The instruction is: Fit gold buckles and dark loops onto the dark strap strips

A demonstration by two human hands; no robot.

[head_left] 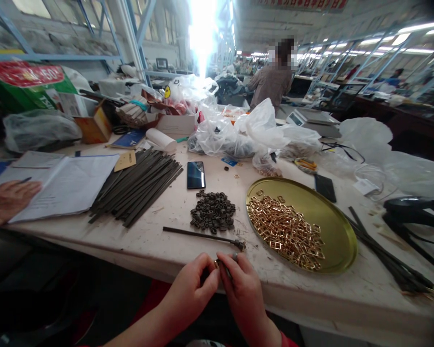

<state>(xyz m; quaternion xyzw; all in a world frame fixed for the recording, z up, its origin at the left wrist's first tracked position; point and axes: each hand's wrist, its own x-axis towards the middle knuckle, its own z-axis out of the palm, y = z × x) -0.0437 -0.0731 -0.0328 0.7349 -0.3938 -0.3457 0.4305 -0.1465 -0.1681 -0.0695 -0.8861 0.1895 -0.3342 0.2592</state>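
Pinching a small, shiny gold-coloured metal piece (216, 263) between thumb and finger of the left hand (193, 284), low in the centre of the frame, at the front edge of the pale, scuffed surface (137, 243). Gripping a small, dark, narrow piece (226, 267) in the fingertips of the right hand (244, 282), nearly meeting the left; covering most of it, so not showing whether joined to the metal. Probably doing best by pinching close to the meeting point, steadying the metal on the left and guiding from the right, without twisting. Perhaps using as a model the long, flat, dark strip (198, 234) lying just beyond, with metal at its right end. Having within easy reach, too, a heap of small, dark, oval loops (213, 212) in mid-frame and rectangular gold-coloured metal frames (285, 231) in a round, brass-coloured tray (340, 241) at centre right.
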